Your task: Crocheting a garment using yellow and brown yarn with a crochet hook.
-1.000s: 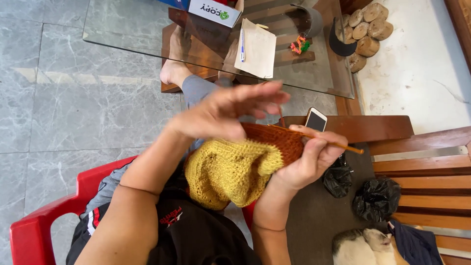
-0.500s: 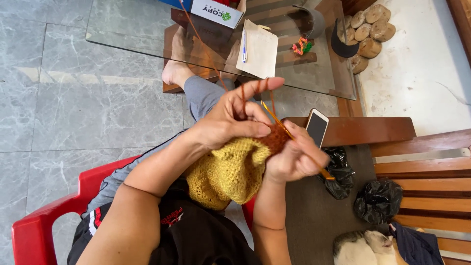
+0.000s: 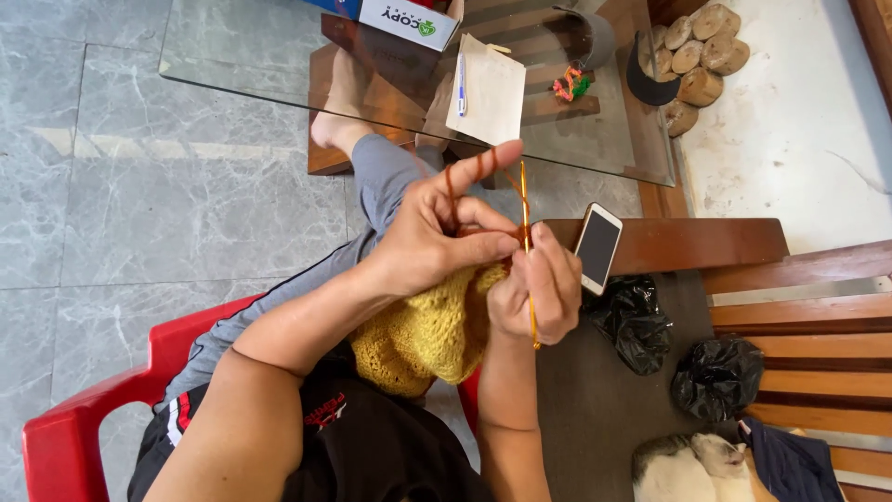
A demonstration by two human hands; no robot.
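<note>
Right hand [image 3: 531,288] grip clamped on thin hook [image 3: 527,232], left hand [image 3: 437,232] pinching knobbly yellow crochet [image 3: 423,335]

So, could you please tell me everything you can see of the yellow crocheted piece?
The yellow crocheted piece is a soft, openwork fabric of mustard yarn, bunched and hanging over the person's lap. Its top edge, where some orange-brown yarn shows, is pinched by the left hand; the right hand grips it alongside an upright orange crochet hook. Its lower part rests against black clothing.
</note>
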